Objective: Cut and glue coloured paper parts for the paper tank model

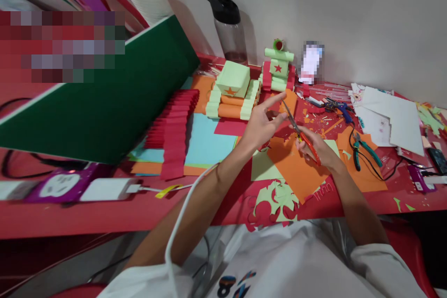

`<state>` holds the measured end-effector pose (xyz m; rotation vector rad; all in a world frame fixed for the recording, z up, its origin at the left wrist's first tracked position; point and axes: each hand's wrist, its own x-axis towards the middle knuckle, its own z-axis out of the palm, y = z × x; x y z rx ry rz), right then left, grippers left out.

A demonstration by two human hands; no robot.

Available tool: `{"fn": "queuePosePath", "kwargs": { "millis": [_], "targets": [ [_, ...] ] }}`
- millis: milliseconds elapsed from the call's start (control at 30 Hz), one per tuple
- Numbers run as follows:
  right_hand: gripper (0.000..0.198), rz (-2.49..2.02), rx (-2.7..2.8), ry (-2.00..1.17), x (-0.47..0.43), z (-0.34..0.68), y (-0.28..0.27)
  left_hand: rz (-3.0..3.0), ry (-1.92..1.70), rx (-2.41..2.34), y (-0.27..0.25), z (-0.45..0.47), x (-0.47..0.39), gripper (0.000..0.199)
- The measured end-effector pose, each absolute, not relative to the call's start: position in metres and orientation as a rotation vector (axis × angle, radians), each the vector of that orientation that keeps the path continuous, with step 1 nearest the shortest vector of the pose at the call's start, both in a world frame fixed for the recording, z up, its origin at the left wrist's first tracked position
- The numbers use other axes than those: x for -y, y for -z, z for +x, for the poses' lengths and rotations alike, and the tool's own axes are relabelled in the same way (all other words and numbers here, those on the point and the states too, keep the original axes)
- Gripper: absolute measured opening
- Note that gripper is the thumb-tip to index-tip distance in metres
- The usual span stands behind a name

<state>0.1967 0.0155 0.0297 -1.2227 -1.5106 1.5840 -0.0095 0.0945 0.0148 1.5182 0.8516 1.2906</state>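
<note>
My right hand (316, 146) grips a pair of scissors (302, 135) with orange-red handles, their blades pointing up and left. To its left is my left hand (261, 123), index finger stretched out and thumb apart from it. The scissor tips are close to these fingers. Just beyond them shows a small orange paper piece (290, 101); whether the fingertips touch it is unclear. Below both hands lies a large orange sheet (300, 172), partly over pale green paper (261, 167). Nearer my body are pale green cut-out scraps (277, 198).
Beyond my left hand stand a green-and-orange paper tank model (232, 86) and a red-and-green paper model (278, 69). Green-handled pliers (365, 151) and a blue glue gun (344, 111) lie right. A bottle (228, 30) and green board (115, 102) stand left. A white cable (183, 209) crosses my left forearm.
</note>
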Motion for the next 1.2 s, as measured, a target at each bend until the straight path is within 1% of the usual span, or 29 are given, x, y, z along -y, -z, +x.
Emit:
{"fn": "queuePosePath", "kwargs": {
  "millis": [133, 300, 500, 667, 800, 967, 1200],
  "targets": [
    [0.066, -1.228, 1.482, -1.604, -0.0154, 0.1959, -0.0304, 1.554, -1.276, -0.890, -0.0168, -0.0113, -0.0942, 0.055],
    [0.071, -1.237, 1.519, -1.574, -0.0149, 0.1955, -0.0307, 1.587, -1.309, -0.911, -0.0191, -0.0114, -0.0930, 0.046],
    [0.069, -1.237, 1.547, -1.549, -0.0135, 0.1962, -0.0316, 1.578, -1.359, -0.901, -0.0179, -0.0120, -0.0961, 0.041],
    [0.072, -1.250, 1.540, -1.540, -0.0129, 0.1969, -0.0338, 1.588, -1.350, -0.860, -0.0159, -0.0136, -0.0981, 0.042],
    [0.076, -1.237, 1.529, -1.559, -0.0136, 0.1961, -0.0325, 1.564, -1.324, -0.828, -0.0161, -0.0135, -0.0960, 0.052],
    [0.087, -1.138, 1.557, -1.574, -0.0150, 0.1971, -0.0267, 1.537, -1.306, -0.800, -0.0146, -0.0127, -0.0940, 0.059],
    [0.081, -1.151, 1.619, -1.508, -0.0150, 0.1959, -0.0284, 1.544, -1.306, -0.811, -0.0123, -0.0120, -0.0952, 0.060]
  ]
}}
